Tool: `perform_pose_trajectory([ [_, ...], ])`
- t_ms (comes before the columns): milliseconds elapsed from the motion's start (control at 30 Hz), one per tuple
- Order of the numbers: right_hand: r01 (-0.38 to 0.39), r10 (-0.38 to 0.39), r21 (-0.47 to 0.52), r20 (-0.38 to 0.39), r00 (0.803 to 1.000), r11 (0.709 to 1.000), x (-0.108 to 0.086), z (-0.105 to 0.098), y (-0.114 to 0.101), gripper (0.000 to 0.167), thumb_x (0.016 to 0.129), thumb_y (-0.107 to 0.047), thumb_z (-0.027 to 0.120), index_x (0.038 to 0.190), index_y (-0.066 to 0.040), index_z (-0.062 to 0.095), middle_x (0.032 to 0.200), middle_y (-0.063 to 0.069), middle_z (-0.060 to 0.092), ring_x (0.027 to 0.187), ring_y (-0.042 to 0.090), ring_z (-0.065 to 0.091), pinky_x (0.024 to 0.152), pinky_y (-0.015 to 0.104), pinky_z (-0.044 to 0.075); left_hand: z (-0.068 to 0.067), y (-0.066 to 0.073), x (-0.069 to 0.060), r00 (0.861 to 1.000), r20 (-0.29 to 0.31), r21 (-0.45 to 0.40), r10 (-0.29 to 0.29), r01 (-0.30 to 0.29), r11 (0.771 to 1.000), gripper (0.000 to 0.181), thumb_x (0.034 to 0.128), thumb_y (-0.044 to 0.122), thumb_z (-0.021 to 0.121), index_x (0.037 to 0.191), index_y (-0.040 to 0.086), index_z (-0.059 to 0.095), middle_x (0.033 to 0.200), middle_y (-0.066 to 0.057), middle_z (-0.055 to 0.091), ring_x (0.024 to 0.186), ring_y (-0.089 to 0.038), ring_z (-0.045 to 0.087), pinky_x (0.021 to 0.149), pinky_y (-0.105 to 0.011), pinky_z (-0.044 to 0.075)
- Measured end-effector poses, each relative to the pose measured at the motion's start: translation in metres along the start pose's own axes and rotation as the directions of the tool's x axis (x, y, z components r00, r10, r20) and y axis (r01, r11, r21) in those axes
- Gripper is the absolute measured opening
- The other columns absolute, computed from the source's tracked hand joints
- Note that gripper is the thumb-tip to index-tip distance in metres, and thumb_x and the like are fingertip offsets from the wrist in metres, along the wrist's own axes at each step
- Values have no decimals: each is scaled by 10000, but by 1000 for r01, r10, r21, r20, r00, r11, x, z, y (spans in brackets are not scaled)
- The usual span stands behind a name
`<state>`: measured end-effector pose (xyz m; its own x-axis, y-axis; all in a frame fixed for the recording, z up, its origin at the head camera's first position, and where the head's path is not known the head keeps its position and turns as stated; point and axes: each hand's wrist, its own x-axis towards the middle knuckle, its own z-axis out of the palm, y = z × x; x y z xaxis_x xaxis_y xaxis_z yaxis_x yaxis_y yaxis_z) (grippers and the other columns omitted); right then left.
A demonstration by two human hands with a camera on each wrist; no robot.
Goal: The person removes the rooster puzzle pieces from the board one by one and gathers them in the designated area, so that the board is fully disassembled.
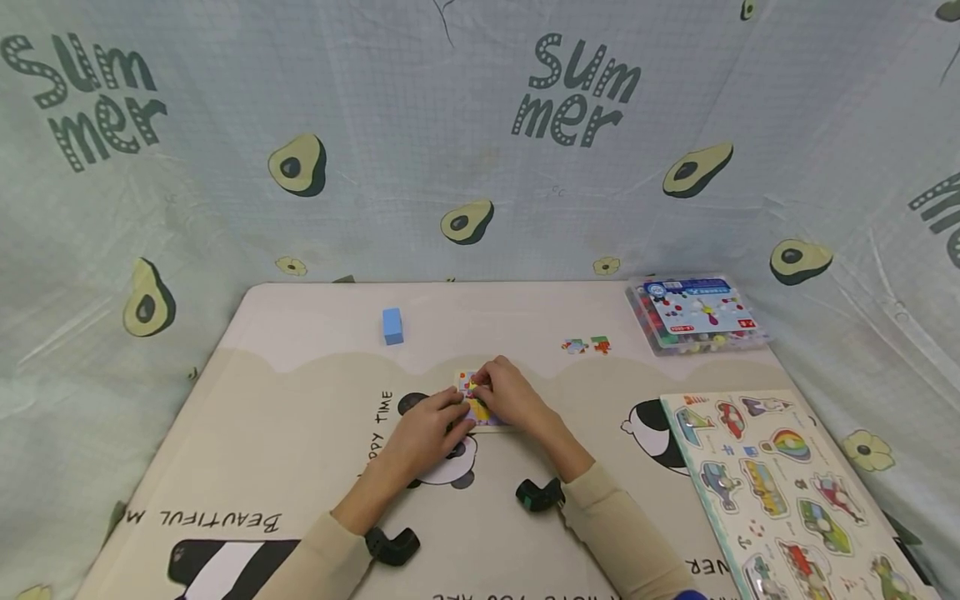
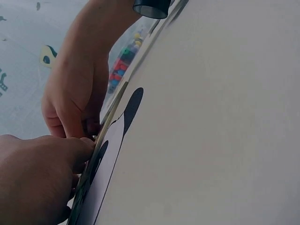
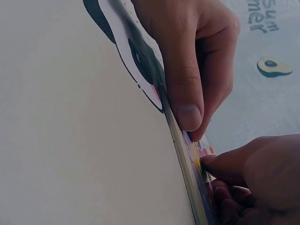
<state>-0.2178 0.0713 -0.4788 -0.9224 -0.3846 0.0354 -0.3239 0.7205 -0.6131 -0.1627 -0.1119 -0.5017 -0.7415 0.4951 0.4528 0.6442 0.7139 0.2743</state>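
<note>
Inspecting the working area finds a small jigsaw puzzle (image 1: 482, 413) flat on the counter (image 1: 300, 450), directly between the two hands. The left hand (image 1: 429, 432) has its fingers bent over the puzzle's left side, thumb along the near edge, gripping it there. The right hand (image 1: 517, 398) has thumb and fingers drawn nearly together on the picture face; whether a piece is pinched between them cannot be told. Both hands cover much of the puzzle, so its long axis is not determinable. The governing relation is judged to be rightward and outward: a bluish piece (image 1: 575, 346) and a red-and-green piece (image 1: 601, 344) lie loose beyond the right hand and to its right, side by side, with the right hand clearly nearer.
</note>
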Motion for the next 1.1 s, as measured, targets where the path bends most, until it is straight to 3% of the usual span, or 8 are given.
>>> perform_pose_trajectory([
  [400,15,-12,89,-34,999,996,1,1,0,106,949,-106,668,1033,-45,686,869,45,658,745,102,548,674,215,473,-1,0,1,1000,-16,13,22,-22,1000,244,919,236,728,1065,45,764,1132,-111,719,1167,-294,678,954,-406,553],
  [733,30,-16,141,-97,995,990,1,2,4,104,948,-92,658,1035,-49,694,895,54,707,768,103,597,703,224,500,2,-1,0,1000,-7,8,11,-11,1000,251,930,249,714,1074,49,762,1146,-111,720,1181,-291,670,971,-406,544],
  [1100,-28,63,218,-160,985,976,2,-12,18,109,942,-100,660,1034,-53,695,913,54,700,785,124,606,703,233,506,2,0,-1,1000,11,13,-12,12,1000,264,934,271,712,1088,63,764,1172,-113,717,1196,-292,662,976,-410,543],
])
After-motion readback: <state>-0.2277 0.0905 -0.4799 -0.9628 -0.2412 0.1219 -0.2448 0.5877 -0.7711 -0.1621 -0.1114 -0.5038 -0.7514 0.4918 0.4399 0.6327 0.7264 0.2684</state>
